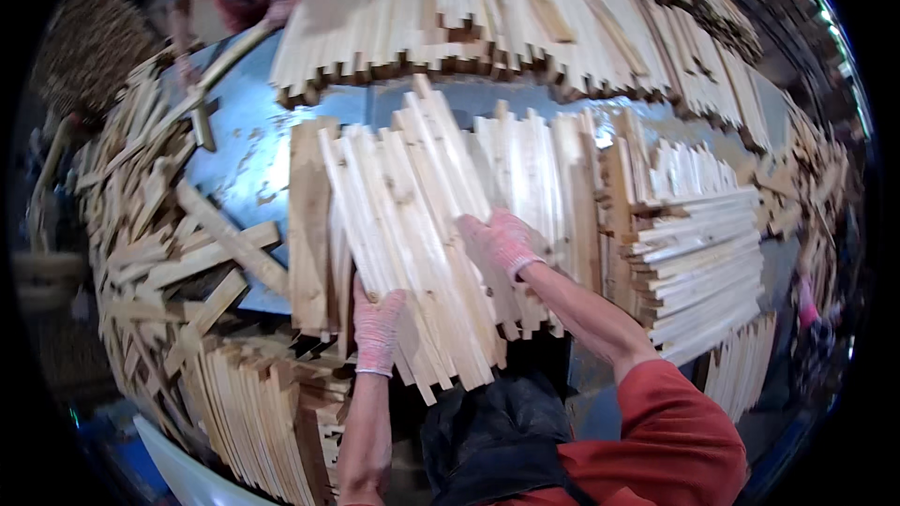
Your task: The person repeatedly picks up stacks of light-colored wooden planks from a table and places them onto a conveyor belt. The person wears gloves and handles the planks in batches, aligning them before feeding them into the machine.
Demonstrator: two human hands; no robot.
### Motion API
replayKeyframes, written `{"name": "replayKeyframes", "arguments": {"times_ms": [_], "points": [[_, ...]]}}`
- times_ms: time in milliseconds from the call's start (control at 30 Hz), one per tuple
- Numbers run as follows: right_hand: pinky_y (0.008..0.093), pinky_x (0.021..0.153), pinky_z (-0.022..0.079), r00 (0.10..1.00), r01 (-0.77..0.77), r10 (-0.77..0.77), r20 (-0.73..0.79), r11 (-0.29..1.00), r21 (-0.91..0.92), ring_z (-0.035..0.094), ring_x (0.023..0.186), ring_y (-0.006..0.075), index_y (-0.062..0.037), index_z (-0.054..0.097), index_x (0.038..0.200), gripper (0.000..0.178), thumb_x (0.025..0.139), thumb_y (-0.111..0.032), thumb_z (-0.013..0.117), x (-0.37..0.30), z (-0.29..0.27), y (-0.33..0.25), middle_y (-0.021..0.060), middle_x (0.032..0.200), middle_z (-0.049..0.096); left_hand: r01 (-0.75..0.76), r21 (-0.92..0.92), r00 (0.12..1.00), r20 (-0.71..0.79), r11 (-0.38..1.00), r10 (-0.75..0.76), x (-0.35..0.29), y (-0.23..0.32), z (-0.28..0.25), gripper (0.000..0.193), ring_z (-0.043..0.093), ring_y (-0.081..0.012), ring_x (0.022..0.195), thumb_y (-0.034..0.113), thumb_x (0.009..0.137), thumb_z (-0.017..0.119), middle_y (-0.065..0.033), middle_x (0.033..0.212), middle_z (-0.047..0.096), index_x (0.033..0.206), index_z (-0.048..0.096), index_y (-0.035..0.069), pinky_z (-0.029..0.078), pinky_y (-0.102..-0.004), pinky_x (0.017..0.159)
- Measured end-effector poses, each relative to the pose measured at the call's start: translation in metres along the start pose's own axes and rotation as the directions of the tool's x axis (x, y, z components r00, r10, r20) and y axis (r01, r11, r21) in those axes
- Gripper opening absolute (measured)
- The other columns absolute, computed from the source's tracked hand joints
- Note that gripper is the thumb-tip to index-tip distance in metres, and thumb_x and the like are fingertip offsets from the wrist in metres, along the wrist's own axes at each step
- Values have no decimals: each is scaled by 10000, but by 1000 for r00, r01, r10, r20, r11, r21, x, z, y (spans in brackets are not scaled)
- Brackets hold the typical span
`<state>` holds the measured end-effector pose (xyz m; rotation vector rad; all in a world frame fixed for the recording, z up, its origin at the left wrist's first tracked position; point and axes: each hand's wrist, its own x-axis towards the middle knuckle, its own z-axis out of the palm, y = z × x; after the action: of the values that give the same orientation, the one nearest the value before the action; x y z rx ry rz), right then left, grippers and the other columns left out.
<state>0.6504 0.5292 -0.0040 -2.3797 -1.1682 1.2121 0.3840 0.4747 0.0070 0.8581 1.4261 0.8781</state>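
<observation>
The slat bundle (412,225) lies at one o'clock from the left hand (378,328), nine o'clock from the right hand (503,241); both, half-curled, clamp its edges.

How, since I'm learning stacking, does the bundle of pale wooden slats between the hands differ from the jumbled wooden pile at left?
Slats in the bundle lie roughly parallel; pieces in the pile cross at many angles. The left hand and right hand touch the bundle; neither touches the pile. Both are pale wood.
</observation>
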Motion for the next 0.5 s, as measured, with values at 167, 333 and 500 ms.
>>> {"name": "replayKeyframes", "arguments": {"times_ms": [167, 333, 500], "points": [[489, 946, 521, 981, 187, -187, 46, 982, 7, 676, 1053, 409, 104, 674, 1133, 762, 924, -628, 635, -32, -32, 19, 307, 1128, 701, 13, 113, 996, -90, 993, -3, -59, 13, 31, 824, 643, -209, 1187, 137, 873, 786, -140, 1384, 635, 1573, 372, 2, 529, -347, 1041], [459, 803, 537, 889, 450, -455, -38, 858, 246, 660, 828, 323, 88, 695, 1002, 562, 943, -469, 740, 15, -54, 27, 217, 929, 726, -283, 111, 934, -194, 953, 300, -53, -34, 64, 1038, 491, -225, 1411, 223, 887, 821, -174, 1600, 452, 1668, 182, -24, 395, -343, 1187], [440, 866, 560, 755, 624, -652, 69, 748, 228, 723, 920, 313, 90, 712, 1132, 581, 899, -433, 813, 7, -27, -25, 214, 1025, 776, -363, 62, 840, -411, 930, 355, -101, -44, 31, 1019, 501, -206, 1401, 215, 911, 828, -153, 1562, 496, 1682, 192, 21, 423, -331, 1162]]}}
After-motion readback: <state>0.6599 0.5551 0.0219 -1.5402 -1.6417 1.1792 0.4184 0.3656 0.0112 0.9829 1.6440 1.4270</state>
